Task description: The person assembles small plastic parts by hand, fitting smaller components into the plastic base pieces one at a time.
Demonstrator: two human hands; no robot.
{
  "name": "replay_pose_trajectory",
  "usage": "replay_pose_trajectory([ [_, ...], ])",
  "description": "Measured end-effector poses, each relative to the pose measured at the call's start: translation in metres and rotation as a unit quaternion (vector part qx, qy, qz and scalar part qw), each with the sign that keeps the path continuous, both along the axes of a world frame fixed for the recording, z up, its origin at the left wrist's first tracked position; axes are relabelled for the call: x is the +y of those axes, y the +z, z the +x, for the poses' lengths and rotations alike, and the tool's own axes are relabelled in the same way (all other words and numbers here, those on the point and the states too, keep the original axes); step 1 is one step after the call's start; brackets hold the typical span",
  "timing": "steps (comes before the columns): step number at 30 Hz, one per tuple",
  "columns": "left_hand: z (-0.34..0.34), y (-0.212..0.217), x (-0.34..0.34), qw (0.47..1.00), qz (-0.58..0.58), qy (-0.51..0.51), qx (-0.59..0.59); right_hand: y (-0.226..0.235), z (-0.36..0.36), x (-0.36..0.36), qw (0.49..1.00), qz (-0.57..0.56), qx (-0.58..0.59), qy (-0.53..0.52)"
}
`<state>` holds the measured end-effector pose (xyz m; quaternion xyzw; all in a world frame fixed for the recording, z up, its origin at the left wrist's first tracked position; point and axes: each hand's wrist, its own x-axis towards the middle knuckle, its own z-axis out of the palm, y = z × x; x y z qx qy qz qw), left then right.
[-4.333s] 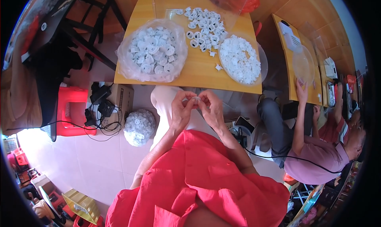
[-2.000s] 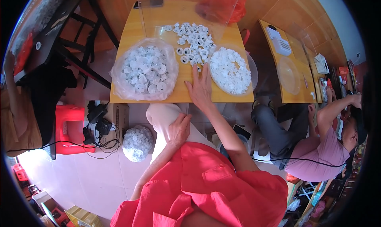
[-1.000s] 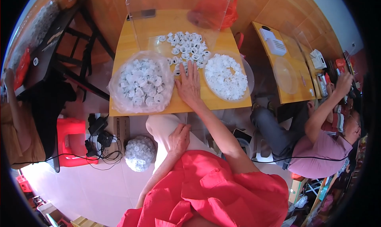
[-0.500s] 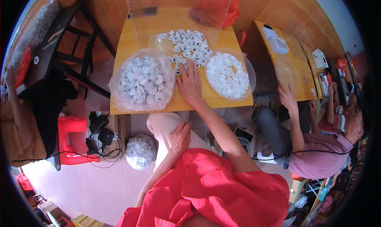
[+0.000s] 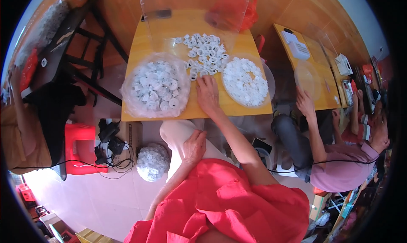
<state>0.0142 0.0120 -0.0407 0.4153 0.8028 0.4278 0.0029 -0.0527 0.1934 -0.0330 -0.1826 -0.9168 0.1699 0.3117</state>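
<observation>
My right hand is over the wooden table, its fingertips at the near edge of a loose pile of small white round plastic parts with dark openings. Its fingers look slightly bent and apart, and I see nothing held. My left hand rests on my thigh, fingers curled in; whether anything is inside is hidden. Left of the right hand stands an open clear plastic bag full of white disc-shaped parts. To the right lies a round clear tray of small white pieces.
A clear upright panel stands at the table's back, with a red plastic bag behind. A filled bag, a red stool and black cables are on the floor. A co-worker sits at the right table.
My right hand has drawn back toward me from the loose pile, its fingers now more bent. My left hand stays on my thigh. The whole view has shifted slightly.
</observation>
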Motion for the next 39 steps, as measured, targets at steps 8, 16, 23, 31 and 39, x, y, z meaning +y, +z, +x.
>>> replay_pose_trajectory([
  [8, -0.003, 0.007, -0.005, 0.996, 0.040, 0.013, -0.074, 0.010, 0.047, -0.023, 0.990, -0.133, 0.055, 0.007],
  [16, -0.005, 0.010, -0.007, 0.992, 0.038, 0.012, -0.120, 0.020, 0.013, -0.005, 0.989, -0.136, 0.051, -0.033],
  [23, -0.004, 0.001, -0.009, 0.997, 0.042, 0.007, -0.069, 0.038, -0.003, -0.011, 0.994, -0.087, -0.013, -0.061],
  [31, -0.004, 0.002, -0.006, 0.999, 0.012, -0.004, -0.029, 0.024, -0.051, 0.026, 0.991, 0.076, -0.078, -0.073],
  [39, -0.008, 0.002, -0.004, 1.000, -0.011, -0.005, -0.019, 0.018, -0.067, 0.030, 0.990, 0.068, -0.100, -0.066],
])
